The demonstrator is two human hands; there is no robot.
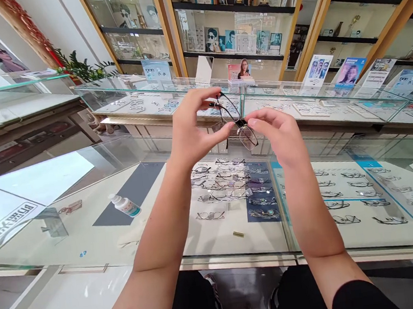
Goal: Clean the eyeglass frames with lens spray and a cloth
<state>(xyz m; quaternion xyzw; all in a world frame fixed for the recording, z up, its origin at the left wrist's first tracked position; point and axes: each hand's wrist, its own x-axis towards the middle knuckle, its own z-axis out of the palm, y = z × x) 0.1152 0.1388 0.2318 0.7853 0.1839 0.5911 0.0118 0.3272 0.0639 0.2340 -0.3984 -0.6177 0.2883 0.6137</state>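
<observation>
Both my hands are raised above the glass counter around a pair of thin dark-framed eyeglasses [248, 138]. The glasses hang tilted, one lens low and the temples reaching up and to the left. My left hand [189, 129] is curved, its fingers by the temple tips and its thumb against the frame. My right hand [281, 131] pinches the frame near its middle between thumb and fingers. Below, a white bottle [125, 205] leans over on the counter, left of my left forearm. A small brass-coloured piece [238, 234] lies between my forearms.
Rows of eyeglasses [227, 179] lie in the glass counter [276, 255] before me. Another glass showcase [140, 88] stands beyond, with upright leaflets [349, 73]. Glazed shelves [231, 10] line the back wall. A green plant [82, 66] stands at far left.
</observation>
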